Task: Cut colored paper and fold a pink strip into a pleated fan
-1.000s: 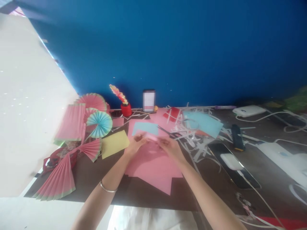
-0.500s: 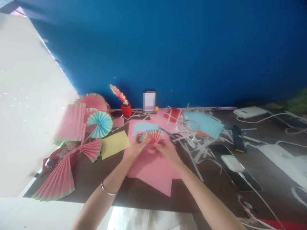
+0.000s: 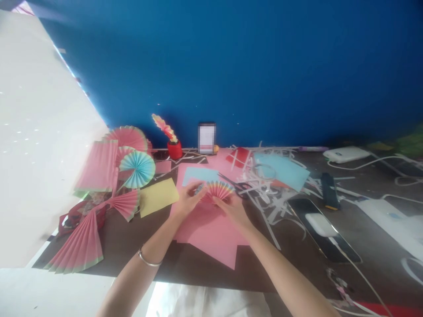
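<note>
Both hands are working a small pleated paper fan (image 3: 218, 190) right in the middle of the dark table (image 3: 132, 246). The left hand (image 3: 187, 200) is pinching the fan's left end and the right hand (image 3: 231, 207) is gripping its base from the right, so between them the pleats are spreading out into roughly a half circle with a rainbow-ish edge. It's hovering just above a stack of pink paper sheets (image 3: 211, 233), with a light blue sheet (image 3: 198, 174) just beyond it on the far side. As for progress, I'd say the folding on this one is looking finished and it's sitting in the opening-out stage; it isn't fanned into a full round like the blue rosette (image 3: 137, 169) over on the left. That left side is already piling up with finished pieces: a big pink fan (image 3: 79, 246) near the edge, a smaller pink fan (image 3: 124, 204) and a flat pleated pink piece (image 3: 99, 167). A yellow sheet (image 3: 158, 197) is lying unused beside them, white paper strips (image 3: 264, 193) are cluttering the right, and a phone (image 3: 324, 229) is lying further right.
</note>
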Tool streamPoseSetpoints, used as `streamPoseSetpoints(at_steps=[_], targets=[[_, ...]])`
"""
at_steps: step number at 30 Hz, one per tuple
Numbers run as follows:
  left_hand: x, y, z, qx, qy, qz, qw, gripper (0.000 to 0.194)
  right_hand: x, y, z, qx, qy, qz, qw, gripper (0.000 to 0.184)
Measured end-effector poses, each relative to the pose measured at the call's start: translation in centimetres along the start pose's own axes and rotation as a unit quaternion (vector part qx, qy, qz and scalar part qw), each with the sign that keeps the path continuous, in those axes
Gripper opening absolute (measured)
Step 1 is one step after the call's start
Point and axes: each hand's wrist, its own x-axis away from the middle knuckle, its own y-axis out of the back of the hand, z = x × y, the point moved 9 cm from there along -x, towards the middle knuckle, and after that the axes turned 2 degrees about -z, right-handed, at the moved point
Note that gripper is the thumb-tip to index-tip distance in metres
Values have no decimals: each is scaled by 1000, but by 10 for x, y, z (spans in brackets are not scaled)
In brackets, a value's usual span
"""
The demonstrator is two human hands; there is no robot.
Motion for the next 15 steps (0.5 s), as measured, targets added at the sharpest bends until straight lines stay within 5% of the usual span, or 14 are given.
streamPoseSetpoints(at_steps=[15], targets=[[7,-12,-8,61,25,37,997,47,-4,-4,-11,-117,-42,28,992,30]])
